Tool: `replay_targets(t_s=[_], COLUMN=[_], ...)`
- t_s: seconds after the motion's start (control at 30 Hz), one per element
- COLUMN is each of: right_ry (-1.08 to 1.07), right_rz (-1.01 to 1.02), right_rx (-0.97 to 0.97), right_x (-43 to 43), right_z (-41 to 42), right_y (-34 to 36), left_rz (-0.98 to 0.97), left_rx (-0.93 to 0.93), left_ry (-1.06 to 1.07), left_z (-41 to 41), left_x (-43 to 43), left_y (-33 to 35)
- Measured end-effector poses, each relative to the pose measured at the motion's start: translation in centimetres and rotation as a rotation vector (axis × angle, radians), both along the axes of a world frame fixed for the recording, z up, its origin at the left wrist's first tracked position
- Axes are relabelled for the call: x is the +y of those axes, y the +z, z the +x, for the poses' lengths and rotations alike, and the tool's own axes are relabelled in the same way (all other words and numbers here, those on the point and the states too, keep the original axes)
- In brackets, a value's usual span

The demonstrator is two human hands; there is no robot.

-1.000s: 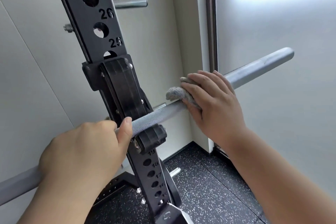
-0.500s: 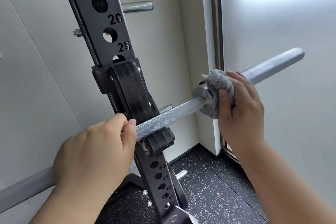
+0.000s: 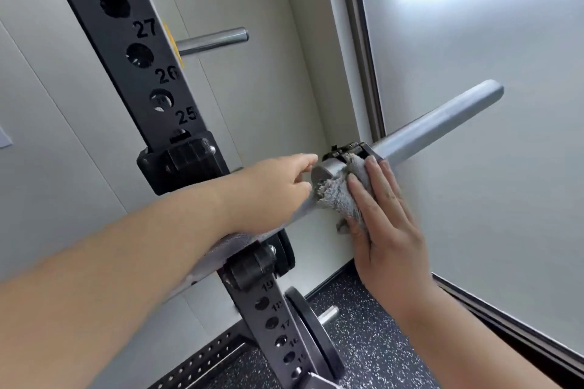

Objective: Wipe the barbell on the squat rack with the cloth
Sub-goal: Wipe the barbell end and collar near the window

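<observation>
The squat rack upright (image 3: 120,38) is standing to the left of both hands, and its J-hook (image 3: 186,161) is carrying the barbell (image 3: 436,126). The bar's long axis is running from the lower left to the upper right, with the smooth sleeve end pointing up and right, well beyond the hands. The left hand (image 3: 275,189) is lying over the knurled shaft just short of the collar (image 3: 328,167), its back toward the camera and one fingertip reaching almost to the collar's rim. The shaft is passing beneath the palm, and whether the hidden fingers are wrapping round it cannot be told. Just to the right, the grey cloth (image 3: 341,199) is lying against the collar and hanging below the bar. The right hand (image 3: 388,218) is pressing it there with straight, flat fingers (image 3: 374,174), the cloth sandwiched between palm and steel. The sleeve is emerging just above those fingertips.
</observation>
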State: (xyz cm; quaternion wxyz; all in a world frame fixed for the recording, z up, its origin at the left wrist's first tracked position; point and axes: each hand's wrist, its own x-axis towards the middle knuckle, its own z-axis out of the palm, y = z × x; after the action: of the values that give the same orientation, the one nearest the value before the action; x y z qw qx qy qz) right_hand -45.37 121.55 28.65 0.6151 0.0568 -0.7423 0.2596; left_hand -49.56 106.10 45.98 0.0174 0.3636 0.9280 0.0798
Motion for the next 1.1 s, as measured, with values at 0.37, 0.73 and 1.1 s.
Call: replay_targets(t_s=[0.37, 0.73, 1.1], right_ry=[-0.073, -0.289, -0.508], right_rz=[0.018, 0.109, 0.153], right_rx=[-0.012, -0.012, -0.014], right_x=[-1.3, -2.6, -2.6], right_z=[-0.4, -1.3, -0.8], right_y=[1.1, -0.6, -0.2], left_rz=[0.416, 0.38, 0.566], left_rx=[-0.329, -0.268, -0.336], left_ry=[-0.191, -0.063, -0.139], left_z=[-1.4, -2.9, -1.9], left_x=[-0.4, -0.2, -0.6], left_y=[-2.0, -2.9, -2.7])
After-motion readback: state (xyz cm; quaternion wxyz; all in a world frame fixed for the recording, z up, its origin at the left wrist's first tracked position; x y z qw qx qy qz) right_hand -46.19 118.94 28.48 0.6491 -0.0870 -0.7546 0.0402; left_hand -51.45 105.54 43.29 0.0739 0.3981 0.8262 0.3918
